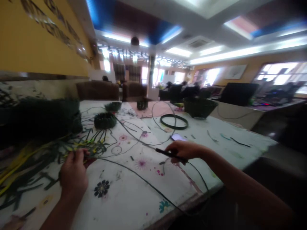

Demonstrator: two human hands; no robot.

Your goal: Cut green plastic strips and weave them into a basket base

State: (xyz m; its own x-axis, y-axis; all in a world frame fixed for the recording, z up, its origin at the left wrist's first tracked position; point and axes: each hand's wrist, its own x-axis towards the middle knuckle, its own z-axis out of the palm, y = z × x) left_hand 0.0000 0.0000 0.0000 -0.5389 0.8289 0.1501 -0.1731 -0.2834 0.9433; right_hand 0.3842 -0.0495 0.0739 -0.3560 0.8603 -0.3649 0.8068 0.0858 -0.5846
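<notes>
Right grip (181, 150) is clenched on a black-handled tool (165, 154), which is held over the bench (127, 207) with its shaft aimed at 10 o'clock. Left grip (74, 172) is curled at the green and yellow strips (96, 148); whether anything is pinched can't be told, contact blurred. Strips are spread from its 9 to 1 o'clock. A dark cord (144, 181) is seen running from near the left fingertips toward 4 o'clock, past the bench edge. A dark ring (174, 127) is placed at the right grip's 12, a dark flared basket (200, 108) at its 1. A small dark basket (105, 121) is set at the left grip's 1.
</notes>
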